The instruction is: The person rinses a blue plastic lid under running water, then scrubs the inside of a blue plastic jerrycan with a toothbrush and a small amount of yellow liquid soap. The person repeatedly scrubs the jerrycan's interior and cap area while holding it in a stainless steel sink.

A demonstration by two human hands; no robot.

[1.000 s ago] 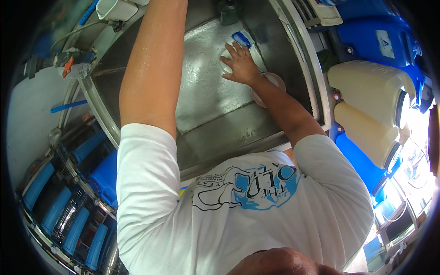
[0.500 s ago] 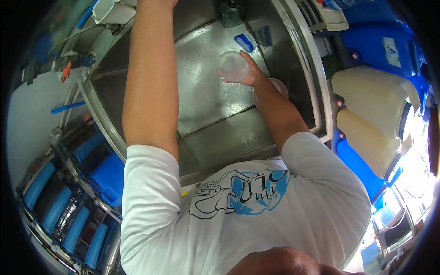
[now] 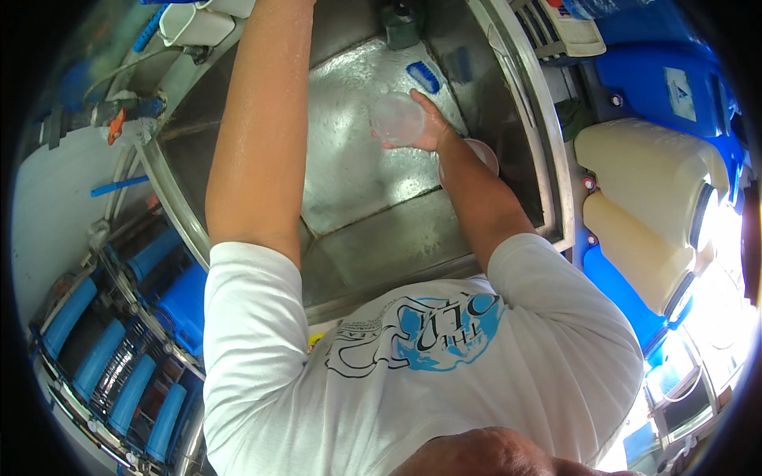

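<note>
Metal sides framed a deep sink [image 3: 349, 170], its near edge running past the front of a white T-shirt [image 3: 381, 412]. Over the left part of the sink stretched the left forearm [image 3: 262, 119]; the left hand lay beyond the top of the view, so whether its fingers were apart or together could not be told. From the near right corner the right forearm [image 3: 484, 190] reached inward, the right hand [image 3: 432, 123] being above the sink floor, toward the far right corner. Its thumb and fingers were closed around a clear round container [image 3: 399, 119], fingertips showing at the left of it. Beneath that forearm, near the right wall, sat a pinkish tub [image 3: 483, 150], partly hidden.

A slack grip on the container, smooth and perhaps wet, could have let it slip onto the metal; a low swing of the forearm might have knocked the tub.

Farther on, a blue brush [image 3: 423, 77] lay near the far right corner, and a dark green bottle [image 3: 402, 28] stood by the far wall. Outside the right edge were cream jerrycans [image 3: 651, 159] and a blue drum [image 3: 667, 87].
</note>
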